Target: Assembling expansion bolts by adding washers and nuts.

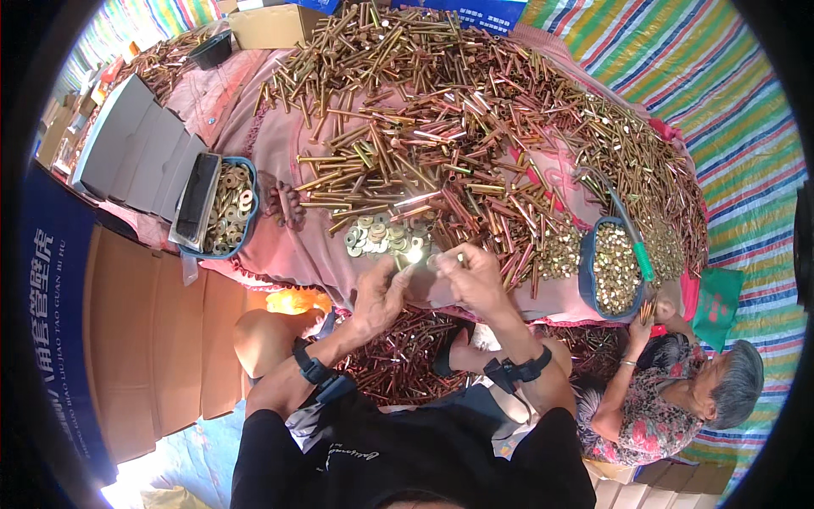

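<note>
Close together, the left hand (379,294) and right hand (476,280) face each other, each grip seemingly narrow; glare and blur hide what they hold. Loose washers (373,237) lie just beyond, probably for easy reach, with bolts (381,161) heaped farther out on pink cloth (315,261).

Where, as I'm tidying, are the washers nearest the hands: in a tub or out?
Out: loose washers lie heaped on the pink cloth, nothing enclosing them.
</note>
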`<state>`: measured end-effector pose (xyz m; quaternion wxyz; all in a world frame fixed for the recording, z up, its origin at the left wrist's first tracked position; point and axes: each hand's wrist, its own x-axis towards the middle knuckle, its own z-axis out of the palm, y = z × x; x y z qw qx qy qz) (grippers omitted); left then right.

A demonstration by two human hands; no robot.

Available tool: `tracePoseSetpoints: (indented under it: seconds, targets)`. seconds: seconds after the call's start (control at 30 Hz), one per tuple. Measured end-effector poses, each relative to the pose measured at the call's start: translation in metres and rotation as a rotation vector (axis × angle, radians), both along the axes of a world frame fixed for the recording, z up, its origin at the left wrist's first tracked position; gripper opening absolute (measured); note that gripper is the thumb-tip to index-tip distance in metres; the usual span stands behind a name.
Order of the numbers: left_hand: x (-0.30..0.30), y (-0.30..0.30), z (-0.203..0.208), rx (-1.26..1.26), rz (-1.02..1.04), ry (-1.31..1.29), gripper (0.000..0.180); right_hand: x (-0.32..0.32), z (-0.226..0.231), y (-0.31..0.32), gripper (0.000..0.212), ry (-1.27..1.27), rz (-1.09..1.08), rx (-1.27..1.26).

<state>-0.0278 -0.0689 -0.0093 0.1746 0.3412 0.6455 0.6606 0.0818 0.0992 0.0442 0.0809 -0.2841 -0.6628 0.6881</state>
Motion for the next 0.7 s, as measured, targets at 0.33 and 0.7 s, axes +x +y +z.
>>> tracePoseSetpoints:
  seconds: [0.33,0.7]
  targets:
    - [0.019,0.027,0.001,-0.080,-0.154,-0.073,0.010,0.011,0.022,0.008,0.026,0.114,-0.057,-0.289]
    - [0.018,0.030,-0.002,-0.096,-0.077,0.138,0.010,0.002,0.019,-0.002,0.033,0.091,-0.081,0.066]
